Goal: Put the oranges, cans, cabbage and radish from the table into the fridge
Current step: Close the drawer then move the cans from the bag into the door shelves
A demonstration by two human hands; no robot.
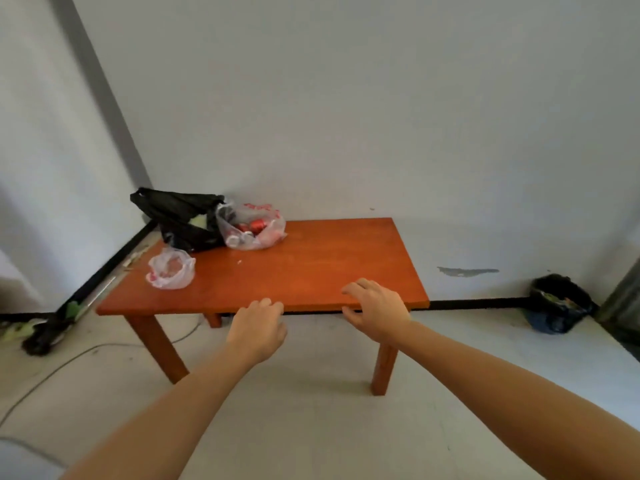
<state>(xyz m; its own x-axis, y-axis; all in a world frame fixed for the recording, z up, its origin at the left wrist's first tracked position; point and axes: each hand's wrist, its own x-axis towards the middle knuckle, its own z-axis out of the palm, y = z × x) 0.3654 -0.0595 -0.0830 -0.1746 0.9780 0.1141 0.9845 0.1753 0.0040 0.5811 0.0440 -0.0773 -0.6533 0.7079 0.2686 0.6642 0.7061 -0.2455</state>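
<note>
at the table [311,265]'s left lay a limp clear bag [171,268], a black bag [180,216] showing pale green, then red cans [256,224] in a plastic bag [273,235]. left hand [256,327] and right hand [375,308] hung loose and empty at its near edge. a bin [557,303] stood to its right.

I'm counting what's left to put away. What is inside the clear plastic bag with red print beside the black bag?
Inside the clear plastic bag with red print lie red drink cans, some showing silver ends. Crumpled plastic hides their number and anything beneath.
</note>
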